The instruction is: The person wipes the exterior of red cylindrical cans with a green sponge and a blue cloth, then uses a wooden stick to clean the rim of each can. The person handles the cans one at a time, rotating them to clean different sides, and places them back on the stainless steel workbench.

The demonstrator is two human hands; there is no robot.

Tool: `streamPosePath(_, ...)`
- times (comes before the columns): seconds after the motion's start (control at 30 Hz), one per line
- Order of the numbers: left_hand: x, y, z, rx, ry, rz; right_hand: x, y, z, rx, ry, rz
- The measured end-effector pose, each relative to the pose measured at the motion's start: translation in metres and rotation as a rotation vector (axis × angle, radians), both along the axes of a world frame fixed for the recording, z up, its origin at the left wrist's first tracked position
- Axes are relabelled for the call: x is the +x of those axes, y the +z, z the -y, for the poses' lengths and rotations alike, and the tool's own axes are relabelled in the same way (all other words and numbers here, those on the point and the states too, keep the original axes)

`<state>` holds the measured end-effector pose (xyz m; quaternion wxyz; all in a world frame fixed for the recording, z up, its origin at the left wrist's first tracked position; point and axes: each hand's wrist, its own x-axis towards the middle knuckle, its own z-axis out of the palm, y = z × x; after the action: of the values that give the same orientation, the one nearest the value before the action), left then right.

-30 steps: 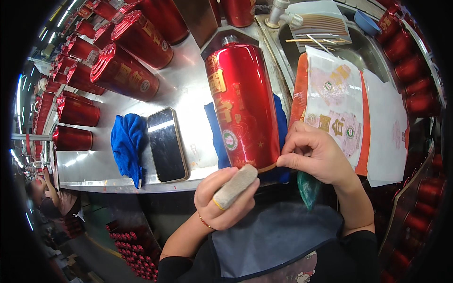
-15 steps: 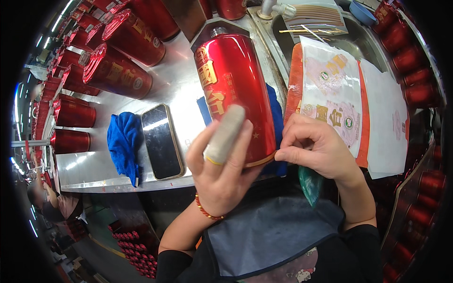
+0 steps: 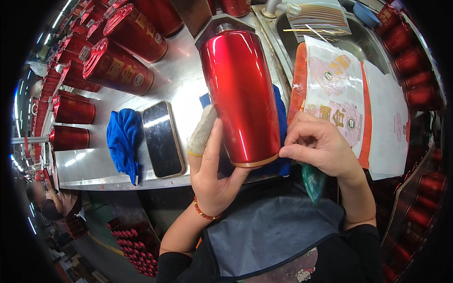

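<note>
A glossy red bottle (image 3: pixel 243 99) lies tilted in front of me, its clear neck pointing away and its gold-rimmed base toward me; a plain red side faces up. My left hand (image 3: pixel 210 158) grips it near the base, fingers along its left side and thumb at the bottom edge. One finger wears a grey cloth cot (image 3: pixel 203 131) with a yellow edge. My right hand (image 3: pixel 322 145) is closed, thumb and forefinger pinched beside the bottle's lower right edge. From beneath it sticks out a green translucent pointed piece (image 3: pixel 314 184), seemingly held in the palm.
A dark phone (image 3: pixel 163 141) and a crumpled blue cloth (image 3: pixel 123 144) lie left on the metal table (image 3: pixel 94 177). Several red bottles (image 3: pixel 120 68) stand behind them. Printed sticker sheets (image 3: pixel 330 85) lie right, before a sink (image 3: pixel 363 47). A blue cloth (image 3: pixel 281 113) lies under the bottle.
The bottle has turned about its length, so its gold lettering is out of sight and a plain side shows. My left hand has slid off its front to its left side. My right hand stays pinched.
</note>
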<state>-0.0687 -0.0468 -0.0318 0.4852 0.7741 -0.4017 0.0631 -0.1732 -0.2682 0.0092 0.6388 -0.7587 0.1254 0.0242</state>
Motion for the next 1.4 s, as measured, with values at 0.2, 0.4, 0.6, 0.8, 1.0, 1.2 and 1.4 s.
streamPosePath(0.2,-0.011,0.000,-0.024,0.134,-0.036,0.298,0.002,0.001,-0.001,-0.035,0.010,0.007)
streamPosePath(0.4,-0.016,0.006,-0.016,0.054,-0.171,0.548,0.003,0.000,-0.001,-0.058,0.032,0.019)
streamPosePath(0.6,-0.014,0.014,0.010,0.043,-0.121,0.605,0.002,0.001,0.000,-0.059,0.040,0.049)
streamPosePath(0.8,0.002,0.021,0.016,0.214,0.041,0.439,-0.003,0.019,0.007,-0.047,0.046,0.003)
streamPosePath(1.0,0.003,0.019,0.009,0.208,0.026,0.388,-0.004,0.013,0.008,-0.021,0.011,0.013)
streamPosePath(1.2,0.003,0.011,0.000,0.142,0.024,0.213,-0.002,0.008,0.005,-0.010,0.015,0.001)
streamPosePath(1.4,0.002,0.005,-0.002,0.059,-0.003,0.053,0.002,0.004,0.003,-0.058,0.041,0.013)
